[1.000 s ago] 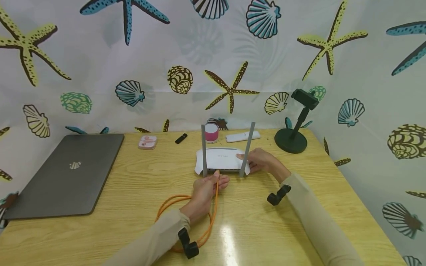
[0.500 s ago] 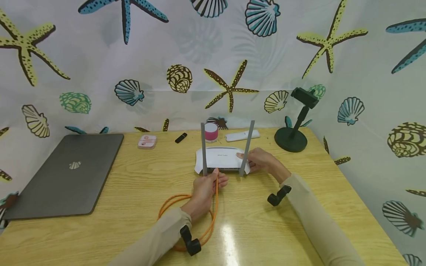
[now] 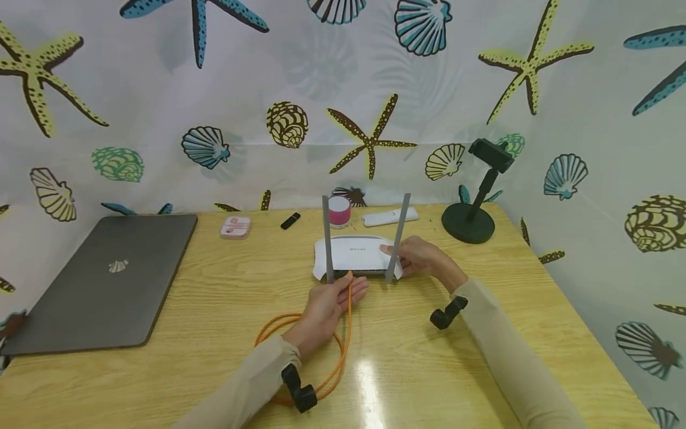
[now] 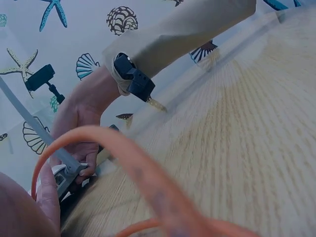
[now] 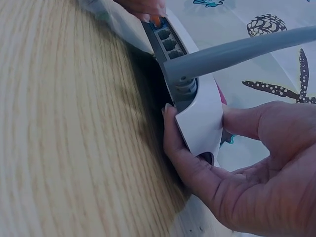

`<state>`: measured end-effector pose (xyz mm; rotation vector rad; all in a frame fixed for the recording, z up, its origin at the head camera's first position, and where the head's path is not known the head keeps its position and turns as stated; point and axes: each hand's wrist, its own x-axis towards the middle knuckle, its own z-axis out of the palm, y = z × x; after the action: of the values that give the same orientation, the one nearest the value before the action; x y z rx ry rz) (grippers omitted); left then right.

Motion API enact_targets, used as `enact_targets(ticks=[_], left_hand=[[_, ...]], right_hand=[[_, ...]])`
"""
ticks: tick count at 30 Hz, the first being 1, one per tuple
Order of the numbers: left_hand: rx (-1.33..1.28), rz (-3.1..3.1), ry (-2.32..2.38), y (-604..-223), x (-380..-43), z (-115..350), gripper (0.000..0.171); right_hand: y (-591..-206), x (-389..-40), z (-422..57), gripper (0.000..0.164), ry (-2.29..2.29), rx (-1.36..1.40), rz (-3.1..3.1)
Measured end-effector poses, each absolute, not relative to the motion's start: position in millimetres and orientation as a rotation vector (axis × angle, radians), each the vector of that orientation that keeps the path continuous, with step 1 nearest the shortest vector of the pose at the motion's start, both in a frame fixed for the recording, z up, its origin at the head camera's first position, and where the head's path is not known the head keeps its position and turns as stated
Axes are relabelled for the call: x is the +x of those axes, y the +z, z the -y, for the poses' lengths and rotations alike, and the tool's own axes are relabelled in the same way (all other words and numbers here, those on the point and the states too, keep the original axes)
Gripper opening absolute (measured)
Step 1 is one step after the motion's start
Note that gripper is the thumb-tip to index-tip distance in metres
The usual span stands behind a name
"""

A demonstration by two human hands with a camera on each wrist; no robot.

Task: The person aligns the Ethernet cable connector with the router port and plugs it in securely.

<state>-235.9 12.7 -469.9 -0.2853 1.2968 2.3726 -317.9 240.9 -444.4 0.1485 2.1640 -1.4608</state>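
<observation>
A white router (image 3: 356, 253) with two grey antennas sits on the table, its port side facing me. My right hand (image 3: 426, 259) grips the router's right end; in the right wrist view its thumb lies on top and fingers curl beneath. With its thumb, my left hand (image 3: 324, 310) pinches the end of an orange network cable (image 3: 349, 322) at the router's near side. The right wrist view shows the cable's orange plug (image 5: 157, 21) at a blue port, beside several bare ports (image 5: 170, 45). How deep the plug sits cannot be seen. Loose cable coils lie under the left forearm.
A closed grey laptop (image 3: 107, 286) lies at the left. Along the back are an earphone case (image 3: 235, 227), a black USB stick (image 3: 290, 221), a pink-and-white round container (image 3: 339, 213), a white stick-shaped device (image 3: 388, 217) and a black stand (image 3: 468, 224).
My left wrist has shifted slightly left and its fingers have spread a little straighter, with the thumb still at the cable. The right hand keeps its hold on the router.
</observation>
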Motion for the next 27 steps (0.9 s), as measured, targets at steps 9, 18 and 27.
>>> enact_targets(ticks=[9, 18, 27], left_hand=[[-0.371, -1.319, 2.463, -467.2, -237.2, -22.9, 0.031], [-0.363, -1.359, 2.449, -468.8, -237.7, -24.5, 0.032], [-0.337, -1.276, 2.399, -466.0, -234.7, -19.3, 0.035]], right_hand=[[-441.5, -318.5, -242.2, 0.038, -1.454, 0.094, -2.163], [-436.1, -317.7, -242.9, 0.037, -1.393, 0.109, -2.195], [-438.3, -316.3, -246.4, 0.036, -1.42, 0.076, -2.185]])
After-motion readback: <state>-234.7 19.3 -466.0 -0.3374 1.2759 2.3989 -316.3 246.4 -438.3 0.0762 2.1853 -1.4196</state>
